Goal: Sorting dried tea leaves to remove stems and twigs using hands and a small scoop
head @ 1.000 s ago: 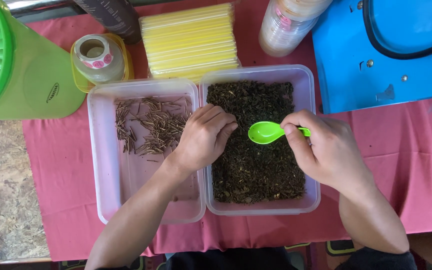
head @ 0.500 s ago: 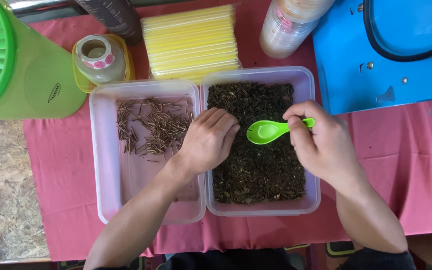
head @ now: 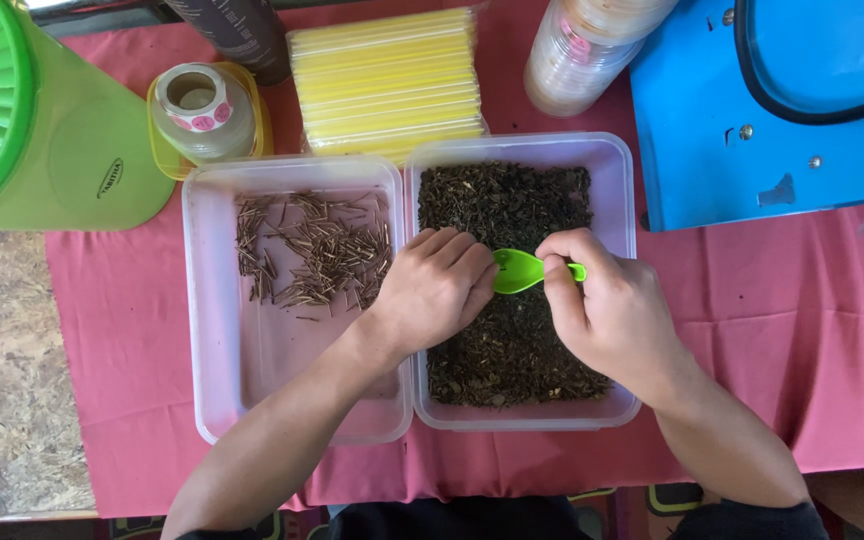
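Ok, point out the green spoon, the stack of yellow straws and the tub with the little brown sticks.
green spoon (head: 514, 270), head view, on its bowl.
stack of yellow straws (head: 387, 80), head view, middle of the stack.
tub with the little brown sticks (head: 252, 360), head view, bare floor of the tub.

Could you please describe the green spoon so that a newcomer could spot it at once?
On the pink tablecloth stand two clear tubs; take the right tub, filled with dark crumbled leaves. Above its middle, the right hand holds the spoon beside the left hand. Nothing else there is small and bright green.
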